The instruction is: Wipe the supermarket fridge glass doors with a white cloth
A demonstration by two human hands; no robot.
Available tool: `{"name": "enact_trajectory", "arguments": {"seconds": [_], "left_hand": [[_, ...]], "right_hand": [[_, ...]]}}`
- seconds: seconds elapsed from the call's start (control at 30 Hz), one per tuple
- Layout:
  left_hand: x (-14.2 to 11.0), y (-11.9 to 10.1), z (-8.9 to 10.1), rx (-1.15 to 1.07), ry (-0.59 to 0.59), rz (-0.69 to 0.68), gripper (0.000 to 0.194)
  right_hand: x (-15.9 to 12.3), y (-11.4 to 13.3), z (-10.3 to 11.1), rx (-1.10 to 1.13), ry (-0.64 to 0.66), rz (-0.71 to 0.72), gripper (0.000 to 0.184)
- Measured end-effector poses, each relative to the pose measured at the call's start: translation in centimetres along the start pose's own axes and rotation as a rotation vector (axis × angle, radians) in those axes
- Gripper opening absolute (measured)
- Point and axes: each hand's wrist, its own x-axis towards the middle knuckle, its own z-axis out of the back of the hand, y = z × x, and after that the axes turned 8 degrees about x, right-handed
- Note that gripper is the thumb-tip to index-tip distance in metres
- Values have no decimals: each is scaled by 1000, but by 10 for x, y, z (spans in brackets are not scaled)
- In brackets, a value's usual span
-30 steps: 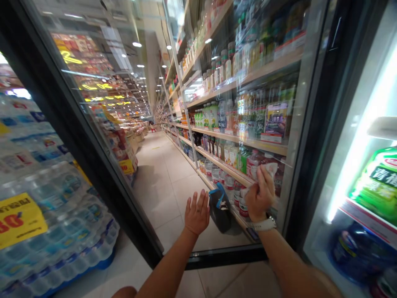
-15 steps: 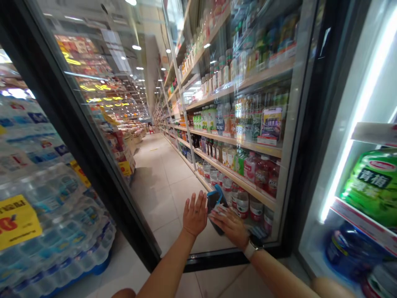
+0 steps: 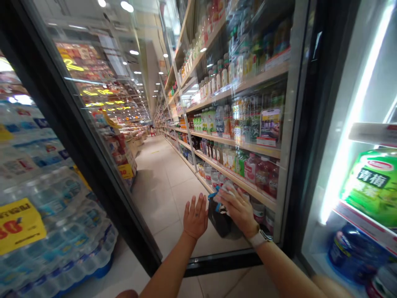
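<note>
The glass door (image 3: 167,223) of a drinks fridge stands swung open in front of me, in a black frame. My left hand (image 3: 195,217) rests against the glass with its palm flat and fingers stretched. To the right of it, my right hand (image 3: 238,209) presses a crumpled white wipe (image 3: 228,189) to the pane; the fingers cover most of it. A watch sits on the right wrist. Between the hands shows a dark shape with a blue edge (image 3: 218,217); whether it is a reflection I cannot tell.
Shelves of bottled drinks (image 3: 235,159) show in the glass. Right of the door frame (image 3: 305,124) is the lit fridge inside, with a green bottle (image 3: 372,186) and a blue one (image 3: 347,252). Stacked water packs (image 3: 62,231) stand at left, bearing a yellow sign (image 3: 20,225).
My right hand has slid up and to the right over the glass with the white wipe. The left hand stays at nearly the same spot. More of the dark shape now shows.
</note>
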Motion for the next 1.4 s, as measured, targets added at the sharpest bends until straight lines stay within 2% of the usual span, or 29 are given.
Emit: {"name": "enact_trajectory", "arguments": {"seconds": [0.1,0.17,0.3,0.43,0.57,0.87,1.0,1.1,1.23,1.3,1.4], "left_hand": [[-1,-1,0,17,2,1,61],[-1,-1,0,23,-2,-4,60],[-2,0,-1,15,10,-4,61],[0,1,-1,0,2,-10,60],[0,2,-3,-1,-9,-10,58],[3,1,-1,5,-36,-15,58],[4,0,2,0,-37,-17,58],[3,0,2,-3,-38,-17,58],[2,1,2,-15,-40,-15,57],[1,1,2,-19,-36,-11,57],[1,1,2,-17,-26,-3,58]], "right_hand": [[22,-9,8,0,-182,-199,49],[32,-12,9,13,-277,-282,51],[40,-8,1,27,-316,-299,53],[33,2,-9,45,-261,-225,53],[17,12,-17,79,-125,-156,50],[-58,30,-35,161,134,184,38],[-72,25,-38,154,173,260,32],[-66,19,-38,152,186,303,32],[-40,13,-31,118,167,301,32],[-24,11,-24,78,113,234,35],[0,5,-11,10,-11,60,42]]}}
